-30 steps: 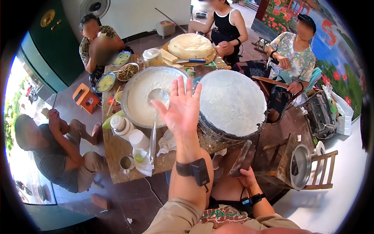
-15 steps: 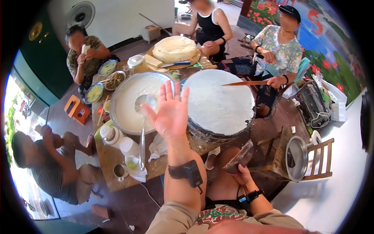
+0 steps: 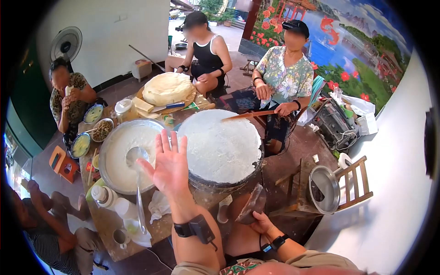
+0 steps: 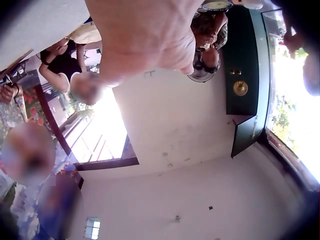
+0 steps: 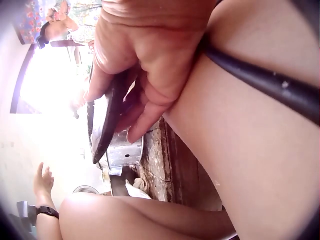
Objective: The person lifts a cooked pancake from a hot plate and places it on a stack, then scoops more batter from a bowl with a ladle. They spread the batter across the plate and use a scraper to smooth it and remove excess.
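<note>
My left hand (image 3: 172, 167) is held out palm up, fingers straight and spread, with nothing in it. In the head view it overlaps the edge of a metal basin (image 3: 106, 172) of white batter. A long-handled ladle (image 3: 139, 195) rests in that basin. To the hand's right is a round griddle (image 3: 224, 151) coated with a thin white layer. Down by my thigh, my right hand (image 3: 262, 223) grips a dark, flat scraper-like piece (image 3: 253, 204) with a curved edge. The right wrist view shows thumb and fingers on either side of this dark piece (image 5: 109, 122).
A person across the griddle holds a wooden strip (image 3: 247, 115) over it. Stacked flatbread (image 3: 168, 89) and a knife (image 3: 169, 107) lie at the back. A mug (image 3: 121, 237) and white bottle (image 3: 104, 197) stand at left. A metal bowl (image 3: 333, 199) sits on a chair at right.
The head view has turned right, so the table shifts left and lower. The person across has brought the wooden strip from their lap over the griddle. My hands keep their pose.
</note>
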Tool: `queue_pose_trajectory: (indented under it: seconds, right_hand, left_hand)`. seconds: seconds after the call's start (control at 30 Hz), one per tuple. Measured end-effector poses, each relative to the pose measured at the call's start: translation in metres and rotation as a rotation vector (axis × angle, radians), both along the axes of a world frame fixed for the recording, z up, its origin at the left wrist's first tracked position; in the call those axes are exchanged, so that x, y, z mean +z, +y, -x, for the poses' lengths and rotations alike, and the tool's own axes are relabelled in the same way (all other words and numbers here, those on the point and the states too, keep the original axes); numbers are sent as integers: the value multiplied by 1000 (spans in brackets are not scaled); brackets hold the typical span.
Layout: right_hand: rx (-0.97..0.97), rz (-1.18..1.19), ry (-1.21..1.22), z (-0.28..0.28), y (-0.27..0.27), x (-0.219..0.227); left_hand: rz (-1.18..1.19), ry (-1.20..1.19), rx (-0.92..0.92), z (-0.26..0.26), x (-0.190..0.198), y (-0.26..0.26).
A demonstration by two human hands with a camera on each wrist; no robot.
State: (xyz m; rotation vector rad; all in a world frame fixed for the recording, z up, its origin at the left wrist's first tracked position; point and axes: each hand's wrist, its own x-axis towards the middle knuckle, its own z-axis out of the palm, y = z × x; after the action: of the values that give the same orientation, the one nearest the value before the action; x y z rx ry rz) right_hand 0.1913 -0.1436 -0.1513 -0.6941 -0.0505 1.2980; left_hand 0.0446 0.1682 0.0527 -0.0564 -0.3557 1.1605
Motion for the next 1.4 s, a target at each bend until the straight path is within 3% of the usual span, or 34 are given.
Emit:
queue_pose_trajectory:
  seconds: [0.3, 0.7, 0.83, 0.9, 0.93, 0.97, 1.4]
  right_hand:
    - [25, 25, -39, 1, 4, 9]
    - [-7, 23, -101, 5, 2, 19]
    - [-1, 1, -117, 5, 2, 17]
    - [-10, 13, -126, 4, 3, 15]
    - [-14, 24, -128, 5, 2, 14]
    - [-9, 19, -86, 5, 0, 11]
    - [1, -30, -14, 3, 2, 18]
  left_hand:
    - [122, 241, -24, -7, -11, 9]
    - [102, 220, -44, -4, -19, 10]
    - [-53, 300, 23, 1, -9, 2]
    - [-68, 205, -14, 3, -11, 3]
    - [-70, 161, -33, 3, -10, 1]
    - [58, 297, -12, 1, -7, 0]
    - [10, 266, -21, 0, -19, 6]
